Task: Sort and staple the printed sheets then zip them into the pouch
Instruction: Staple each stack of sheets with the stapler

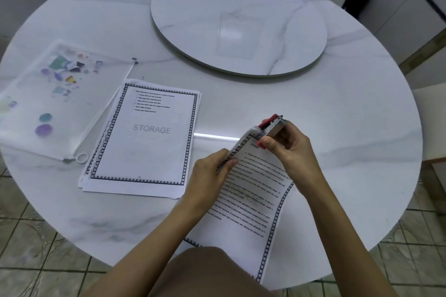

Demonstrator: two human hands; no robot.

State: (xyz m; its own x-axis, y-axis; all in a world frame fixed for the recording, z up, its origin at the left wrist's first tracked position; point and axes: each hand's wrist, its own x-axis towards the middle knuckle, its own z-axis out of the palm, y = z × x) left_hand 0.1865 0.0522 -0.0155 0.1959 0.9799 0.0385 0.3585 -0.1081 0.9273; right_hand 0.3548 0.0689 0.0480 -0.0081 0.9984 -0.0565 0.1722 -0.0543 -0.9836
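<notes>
My right hand (287,149) grips a red and silver stapler (271,126), its jaws closed over the top corner of a set of printed sheets (251,202). My left hand (210,176) pinches the left edge of that set, which curves up off the table toward me. A second stack of printed sheets (144,140) with a black border and the word STORAGE lies flat to the left. Further left lies the clear zip pouch (48,101) with coloured prints, its zipper edge and white ring pull facing the stack.
Everything sits on a round white marble table (337,116). A round marble turntable (239,19) occupies the far middle. Chairs stand beyond the far right rim, and tiled floor shows below the near edge.
</notes>
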